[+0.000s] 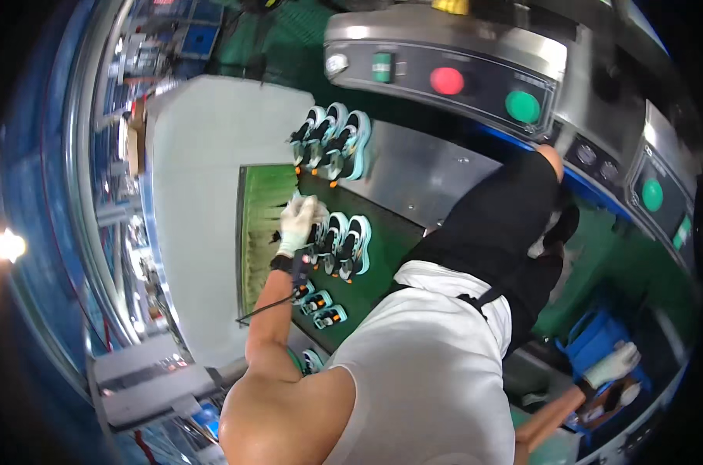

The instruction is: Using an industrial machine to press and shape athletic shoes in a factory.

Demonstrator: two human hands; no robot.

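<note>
My left hand point(299, 221), in a white glove, is at the near-middle row of sneakers on the green conveyor belt point(390, 225). Its fingers curl over the leftmost sneaker point(317, 234) of that row, partly hiding it. Two more sneakers point(354, 246) of black, white and pale blue with orange tabs stand right beside it. Far off to the right, my gloved right hand point(611, 366) is stretched out over a blue basket point(588, 341), its fingers extended and slightly blurred. I see nothing held in it.
Three more sneakers point(336, 143) stand farther along the belt, and smaller shoes point(320, 304) lie nearer. A pale grey machine housing point(204, 201) flanks the belt on the left. Ahead, a metal control panel point(444, 66) carries red and green buttons. A cardboard box point(603, 403) sits below the right hand.
</note>
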